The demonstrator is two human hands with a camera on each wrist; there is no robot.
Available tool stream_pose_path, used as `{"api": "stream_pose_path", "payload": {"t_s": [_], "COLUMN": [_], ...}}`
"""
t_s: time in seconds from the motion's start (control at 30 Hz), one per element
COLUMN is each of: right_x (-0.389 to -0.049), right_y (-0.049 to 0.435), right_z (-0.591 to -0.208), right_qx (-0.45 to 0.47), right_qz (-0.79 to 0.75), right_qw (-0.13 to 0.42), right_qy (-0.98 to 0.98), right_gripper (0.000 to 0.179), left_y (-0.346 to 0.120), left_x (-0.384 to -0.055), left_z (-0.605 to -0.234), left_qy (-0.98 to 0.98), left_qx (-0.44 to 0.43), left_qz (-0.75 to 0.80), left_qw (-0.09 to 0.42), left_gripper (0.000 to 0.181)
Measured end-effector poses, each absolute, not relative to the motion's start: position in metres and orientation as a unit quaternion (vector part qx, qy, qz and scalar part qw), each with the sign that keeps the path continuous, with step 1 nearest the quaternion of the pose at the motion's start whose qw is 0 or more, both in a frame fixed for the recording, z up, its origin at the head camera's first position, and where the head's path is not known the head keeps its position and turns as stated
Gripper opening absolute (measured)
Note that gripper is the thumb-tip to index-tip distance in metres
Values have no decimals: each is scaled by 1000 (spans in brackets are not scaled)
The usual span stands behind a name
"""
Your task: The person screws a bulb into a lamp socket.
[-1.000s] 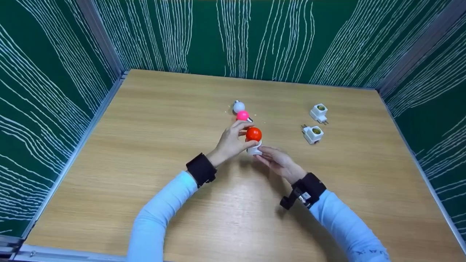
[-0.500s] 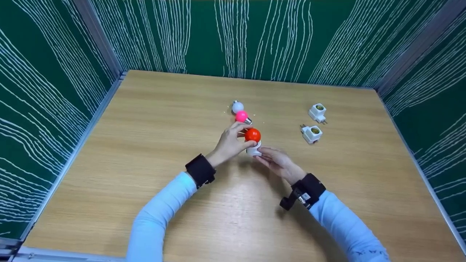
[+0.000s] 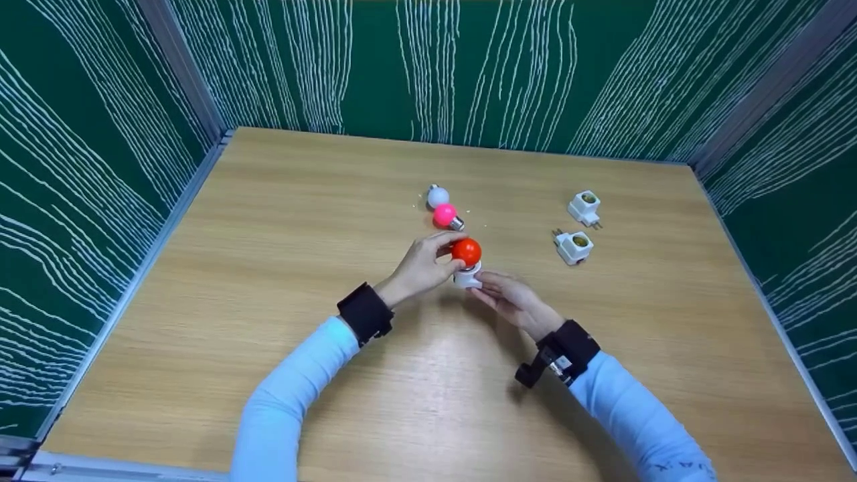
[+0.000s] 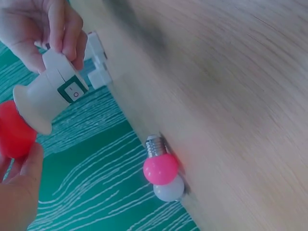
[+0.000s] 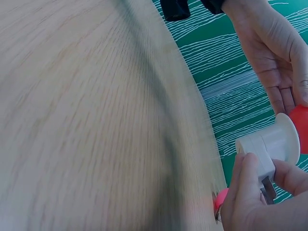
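Observation:
In the head view my left hand [image 3: 425, 266] pinches a red light bulb [image 3: 466, 251] between thumb and fingers. Directly below it, my right hand [image 3: 510, 299] holds a white lamp socket [image 3: 467, 277] by its lower end. In the left wrist view the socket [image 4: 50, 94] has a flared rim and a rocker switch [image 4: 73, 91] on its side. The red bulb [image 4: 14, 130] sits at that rim, its base hidden inside. Both are held above the table, seen also in the right wrist view, where fingers [image 5: 248, 180] grip the socket body.
Just beyond my left hand a pink bulb [image 3: 444, 215] and a white bulb [image 3: 438, 196] lie close together on the wooden table [image 3: 301, 221]. Two white plug-in sockets [image 3: 574, 248] lie to the right. Green walls [image 3: 381, 67] with white streaks enclose the table's back and sides.
My left hand has shifted slightly toward me, its fingers moving on the red bulb, which also sits a little lower in view. The right hand stays nearly still with the socket.

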State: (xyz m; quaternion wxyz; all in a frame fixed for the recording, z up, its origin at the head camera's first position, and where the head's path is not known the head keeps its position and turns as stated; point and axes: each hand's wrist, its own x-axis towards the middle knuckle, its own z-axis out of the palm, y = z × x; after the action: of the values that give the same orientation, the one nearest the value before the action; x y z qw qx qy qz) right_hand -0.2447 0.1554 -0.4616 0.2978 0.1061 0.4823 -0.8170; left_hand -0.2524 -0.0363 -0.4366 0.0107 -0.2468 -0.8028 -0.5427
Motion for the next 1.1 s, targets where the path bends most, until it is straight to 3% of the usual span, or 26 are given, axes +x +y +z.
{"api": "stream_pose_path", "payload": {"t_s": [0.33,0.73,1.1], "right_x": [-245,-245,-244], "right_y": [155,149,149], "right_z": [-460,-460,-459], "right_qx": [125,101,108], "right_qz": [-815,-815,-812], "right_qw": [298,302,305], "right_qy": [482,484,485], "right_gripper": [23,22,20], "left_y": [-37,-32,-35], "left_x": [-251,-250,-250], "left_z": [-438,-434,-434], "left_qy": [-798,-818,-818], "left_qx": [-242,-203,-199], "left_qz": [-551,-526,-533], "left_qw": [13,116,86], "left_gripper": [47,47,42]}}
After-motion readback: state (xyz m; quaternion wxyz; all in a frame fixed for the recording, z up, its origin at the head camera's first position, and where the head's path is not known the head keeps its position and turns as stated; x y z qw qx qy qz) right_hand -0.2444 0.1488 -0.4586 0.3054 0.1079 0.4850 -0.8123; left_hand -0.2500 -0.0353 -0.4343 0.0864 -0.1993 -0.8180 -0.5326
